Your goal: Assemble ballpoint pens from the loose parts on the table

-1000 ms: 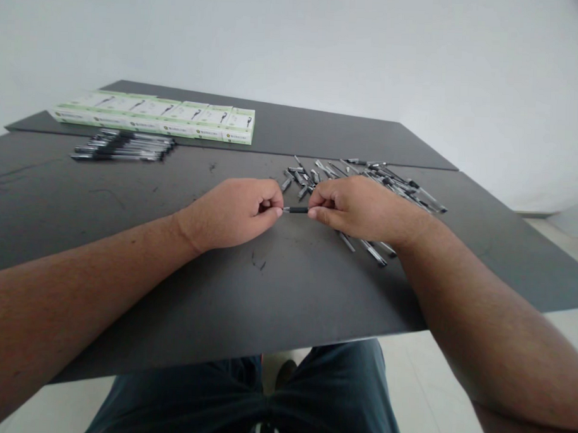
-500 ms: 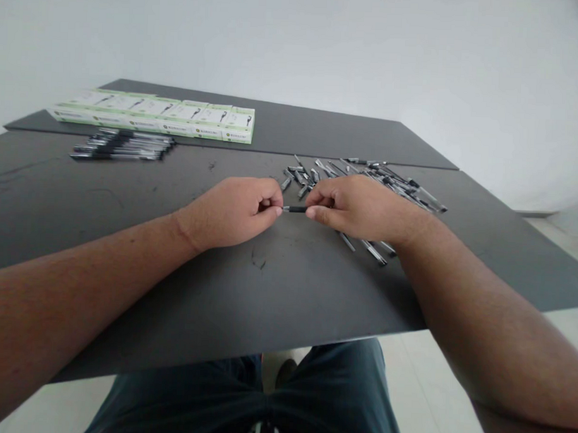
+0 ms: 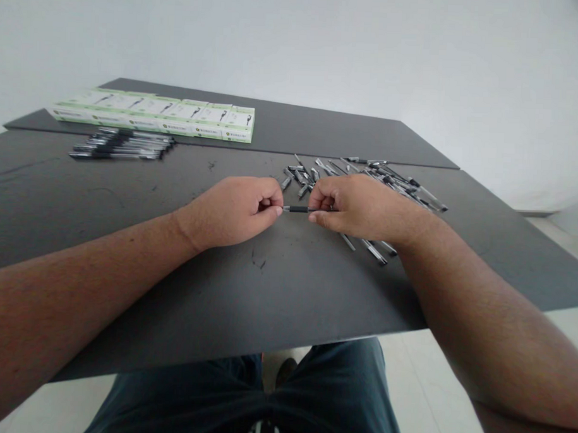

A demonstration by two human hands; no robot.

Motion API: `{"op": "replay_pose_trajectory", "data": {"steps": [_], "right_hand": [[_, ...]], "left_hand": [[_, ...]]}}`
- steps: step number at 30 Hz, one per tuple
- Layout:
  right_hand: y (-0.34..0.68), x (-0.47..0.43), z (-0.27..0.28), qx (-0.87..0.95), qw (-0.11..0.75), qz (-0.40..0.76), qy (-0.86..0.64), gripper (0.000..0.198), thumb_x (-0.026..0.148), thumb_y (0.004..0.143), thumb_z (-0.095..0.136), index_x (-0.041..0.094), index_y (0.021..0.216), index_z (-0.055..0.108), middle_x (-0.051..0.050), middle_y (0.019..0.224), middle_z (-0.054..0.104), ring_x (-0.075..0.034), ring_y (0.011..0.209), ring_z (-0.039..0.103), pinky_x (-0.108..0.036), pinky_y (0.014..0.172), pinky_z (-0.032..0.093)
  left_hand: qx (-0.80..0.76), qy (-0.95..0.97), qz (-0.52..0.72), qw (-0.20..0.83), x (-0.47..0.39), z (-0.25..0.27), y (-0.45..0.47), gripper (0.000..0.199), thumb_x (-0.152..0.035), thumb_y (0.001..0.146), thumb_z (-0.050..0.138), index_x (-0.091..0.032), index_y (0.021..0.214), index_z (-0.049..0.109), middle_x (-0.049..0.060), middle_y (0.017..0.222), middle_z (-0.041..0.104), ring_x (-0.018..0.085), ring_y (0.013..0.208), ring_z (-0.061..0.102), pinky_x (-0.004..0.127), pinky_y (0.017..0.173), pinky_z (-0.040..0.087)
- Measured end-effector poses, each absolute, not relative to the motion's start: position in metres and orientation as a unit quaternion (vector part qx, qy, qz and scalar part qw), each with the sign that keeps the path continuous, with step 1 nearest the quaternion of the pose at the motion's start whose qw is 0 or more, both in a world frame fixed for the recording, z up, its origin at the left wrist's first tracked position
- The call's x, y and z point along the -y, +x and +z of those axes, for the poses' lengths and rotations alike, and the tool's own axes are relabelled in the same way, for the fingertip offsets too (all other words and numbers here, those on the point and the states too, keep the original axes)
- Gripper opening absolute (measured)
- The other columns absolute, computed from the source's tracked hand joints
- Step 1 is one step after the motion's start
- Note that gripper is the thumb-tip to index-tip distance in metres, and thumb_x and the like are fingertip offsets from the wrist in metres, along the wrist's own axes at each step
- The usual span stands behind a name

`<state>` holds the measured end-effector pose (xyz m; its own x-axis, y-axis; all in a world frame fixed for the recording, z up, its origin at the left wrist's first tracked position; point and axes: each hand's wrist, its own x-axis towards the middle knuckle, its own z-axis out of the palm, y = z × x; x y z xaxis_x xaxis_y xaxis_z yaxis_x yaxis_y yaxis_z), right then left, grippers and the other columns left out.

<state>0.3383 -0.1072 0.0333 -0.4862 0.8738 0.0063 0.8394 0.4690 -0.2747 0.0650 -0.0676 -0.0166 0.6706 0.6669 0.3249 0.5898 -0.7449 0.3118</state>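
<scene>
Between my two hands, low over the table, a pen [image 3: 297, 209] with a dark grip lies level, pointing left to right. My left hand [image 3: 244, 210] is closed in a pinch at the pen's left, tip end. The fingers of my right hand [image 3: 353, 207] are closed around the pen's right part and cover much of it. Just behind and beside my right hand, pen caps [image 3: 297, 174] and loose pen parts [image 3: 406, 187] lie scattered. A few clear barrels [image 3: 374, 252] show in front of that hand.
A row of finished-looking pens [image 3: 123, 145] lies side by side at the left. Behind them, several white-and-green boxes [image 3: 202, 120] stand in a row. The dark table [image 3: 248, 303] ends in front of my legs, and a pale wall rises behind.
My right hand has shifted slightly to the right along the pen, so a bit more of the dark grip shows. My left hand stays in place.
</scene>
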Motion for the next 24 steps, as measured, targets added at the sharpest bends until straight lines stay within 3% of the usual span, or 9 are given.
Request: {"op": "replay_pose_trajectory", "data": {"steps": [6,12,18,24], "right_hand": [[0.3405,0.1051,0.0339,0.878,0.062,0.089,-0.467,0.028,0.034,0.114,0.06,0.021,0.108,0.084,-0.006,0.096,0.084,-0.023,0.084,0.069,-0.035,0.078,0.042],[0.338,0.1075,0.0335,0.852,0.081,0.118,-0.503,0.019,0.034,0.101,0.08,0.023,0.115,0.085,-0.001,0.093,0.083,-0.021,0.082,0.071,-0.032,0.076,0.043],[0.3366,0.1082,0.0356,0.868,0.056,0.092,-0.485,0.027,0.034,0.113,0.063,0.021,0.11,0.087,-0.005,0.094,0.084,-0.022,0.082,0.07,-0.035,0.078,0.042],[0.3374,0.108,0.035,0.856,0.067,0.114,-0.5,0.018,0.036,0.104,0.077,0.023,0.112,0.086,-0.002,0.09,0.083,-0.021,0.079,0.069,-0.033,0.075,0.041]], "left_hand": [[-0.348,0.909,0.211,0.087,0.0681,-0.0158,0.0642,0.023,-0.04,0.1,0.058,-0.025,0.099,0.075,0.001,0.081,0.076,0.022,0.075,0.069,0.035,0.081,0.054],[-0.347,0.909,0.211,0.091,0.0688,-0.0151,0.0642,0.025,-0.041,0.1,0.057,-0.024,0.098,0.075,0.002,0.081,0.075,0.021,0.073,0.069,0.034,0.079,0.053],[-0.345,0.909,0.215,0.097,0.0686,-0.0162,0.0648,0.025,-0.041,0.1,0.056,-0.025,0.098,0.074,0.001,0.081,0.075,0.021,0.074,0.069,0.034,0.079,0.052],[-0.342,0.91,0.213,0.099,0.0692,-0.0159,0.0635,0.024,-0.041,0.1,0.057,-0.025,0.098,0.074,0.002,0.083,0.075,0.022,0.075,0.069,0.035,0.08,0.051]]}}
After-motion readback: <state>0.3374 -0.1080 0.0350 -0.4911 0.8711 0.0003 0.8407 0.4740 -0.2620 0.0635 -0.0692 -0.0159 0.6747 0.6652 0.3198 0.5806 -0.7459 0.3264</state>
